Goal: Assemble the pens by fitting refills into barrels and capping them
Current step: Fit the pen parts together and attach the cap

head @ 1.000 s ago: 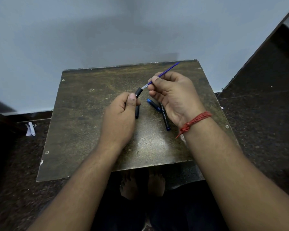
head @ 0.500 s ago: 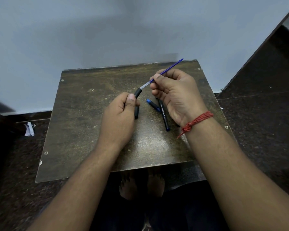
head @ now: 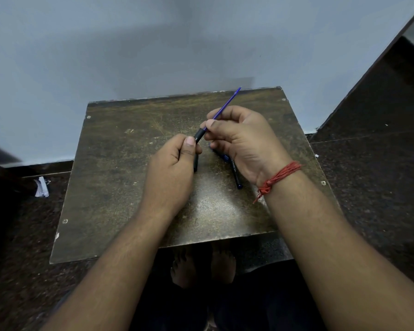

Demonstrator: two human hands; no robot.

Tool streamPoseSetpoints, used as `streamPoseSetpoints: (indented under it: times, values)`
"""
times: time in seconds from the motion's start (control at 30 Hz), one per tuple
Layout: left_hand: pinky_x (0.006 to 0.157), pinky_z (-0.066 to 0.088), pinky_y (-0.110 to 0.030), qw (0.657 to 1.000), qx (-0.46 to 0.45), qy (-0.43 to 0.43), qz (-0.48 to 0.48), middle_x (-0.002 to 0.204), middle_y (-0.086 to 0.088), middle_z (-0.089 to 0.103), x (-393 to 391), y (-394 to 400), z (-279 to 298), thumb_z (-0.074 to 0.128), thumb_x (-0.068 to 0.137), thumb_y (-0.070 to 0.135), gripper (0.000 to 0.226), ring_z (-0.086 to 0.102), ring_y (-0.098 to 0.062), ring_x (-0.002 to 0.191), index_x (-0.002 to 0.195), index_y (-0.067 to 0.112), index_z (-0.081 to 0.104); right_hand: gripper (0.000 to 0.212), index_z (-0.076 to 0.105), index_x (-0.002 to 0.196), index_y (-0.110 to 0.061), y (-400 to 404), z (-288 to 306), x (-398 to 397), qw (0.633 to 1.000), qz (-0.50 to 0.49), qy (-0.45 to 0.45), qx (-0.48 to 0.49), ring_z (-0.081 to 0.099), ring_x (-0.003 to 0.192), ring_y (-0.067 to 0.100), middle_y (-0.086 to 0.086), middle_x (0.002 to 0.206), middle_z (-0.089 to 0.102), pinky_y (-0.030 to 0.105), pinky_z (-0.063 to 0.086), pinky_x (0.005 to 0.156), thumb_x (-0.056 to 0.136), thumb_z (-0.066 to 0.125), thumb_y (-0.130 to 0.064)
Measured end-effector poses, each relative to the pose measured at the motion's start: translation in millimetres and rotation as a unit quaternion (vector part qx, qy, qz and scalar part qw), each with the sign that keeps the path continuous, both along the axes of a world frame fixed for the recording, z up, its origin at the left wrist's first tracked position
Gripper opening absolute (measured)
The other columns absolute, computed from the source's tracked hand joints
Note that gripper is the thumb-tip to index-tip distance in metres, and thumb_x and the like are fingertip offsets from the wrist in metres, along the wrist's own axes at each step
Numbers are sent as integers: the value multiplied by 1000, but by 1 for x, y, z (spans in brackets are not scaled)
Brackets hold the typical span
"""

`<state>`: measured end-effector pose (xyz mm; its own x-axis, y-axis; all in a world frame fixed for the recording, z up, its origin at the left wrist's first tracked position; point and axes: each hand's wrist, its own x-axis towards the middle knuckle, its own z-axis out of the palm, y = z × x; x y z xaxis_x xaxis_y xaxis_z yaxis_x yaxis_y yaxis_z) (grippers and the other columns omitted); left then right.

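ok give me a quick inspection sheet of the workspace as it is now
surface: small worn brown table, scratched, screws at the corners
job's things: black barrel in the left hand; blue refill in the right hand, one end at the barrel mouth; another black pen and a blue piece lie on the table, partly hidden by the right hand
clutter: crumpled paper on the floor at left
grippers: both hands closed on parts
cables: nothing seen
surroundings: pale wall, dark speckled floor, bare feet under the table

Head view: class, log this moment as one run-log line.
step: refill into barrel | left hand: holds barrel | right hand: pinches refill at barrel mouth | table: pen under right hand
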<state>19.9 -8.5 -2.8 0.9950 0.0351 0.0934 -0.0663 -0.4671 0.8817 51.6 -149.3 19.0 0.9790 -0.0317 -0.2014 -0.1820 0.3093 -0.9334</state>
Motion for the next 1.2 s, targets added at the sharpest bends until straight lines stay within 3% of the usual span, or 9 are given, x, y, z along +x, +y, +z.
streamPoseSetpoints:
  times: [0.33,0.47,0.6,0.8,0.9,1.0,1.07,1.13,1.2]
  values:
    - [50,31,-15,1000,-11,-1,1,60,9,46,2,1,-4,44,107,29,32,44,1,55,87,16,66,12,68,100,-2,-1,-4,0,992,69,-25,-106,63,79,14,9,91,68,27,49,65,96,61,-11]
    - [51,31,-16,1000,-23,6,-9,60,13,50,1,1,-3,43,107,32,32,44,-1,56,86,21,66,24,70,92,-14,-3,-2,3,991,-4,-48,-127,64,79,13,6,90,72,27,48,61,101,55,-32]
    - [52,32,-17,999,-17,-2,-36,68,-1,54,0,2,-2,42,107,33,32,46,-3,59,84,26,64,29,71,82,-18,-3,-2,3,986,-50,-82,-138,62,74,14,2,81,71,27,45,57,102,53,-28]
    - [50,33,-15,999,-39,2,-12,57,15,47,1,3,-4,42,107,32,33,43,0,54,86,22,65,26,74,91,-19,-3,1,-1,968,-19,-97,-230,61,74,1,-7,79,70,21,46,63,100,56,-36]
    - [50,30,-16,999,-46,0,-3,52,20,47,2,3,-5,42,107,32,33,40,0,51,86,21,65,23,68,88,-23,-11,-2,2,897,-40,-120,-424,57,80,2,-10,82,64,21,41,71,97,58,-42]
    - [51,29,-19,999,-52,-1,3,52,22,48,2,4,-6,41,107,33,34,39,0,51,86,20,65,24,69,95,-21,-10,-8,-1,739,11,-91,-667,48,107,21,-1,102,58,34,42,88,93,62,-43]
    - [53,29,-26,998,-59,-5,4,52,21,48,3,4,-7,40,106,36,34,38,-1,51,86,21,64,27,69,100,-16,-3,-15,-4,662,41,-91,-742,46,112,30,6,110,57,41,44,92,90,64,-40]
    - [55,30,-27,998,-59,-8,7,54,22,49,3,4,-7,40,106,35,35,39,-2,53,86,21,64,27,68,104,-11,5,-20,-6,642,49,-101,-759,47,112,33,9,113,57,43,45,90,90,64,-33]
    - [55,30,-24,998,-59,-7,11,55,22,50,3,4,-6,41,107,32,34,40,0,54,86,20,64,24,69,104,-11,10,-21,-6,655,52,-100,-747,47,111,33,8,112,59,42,47,91,90,63,-30]
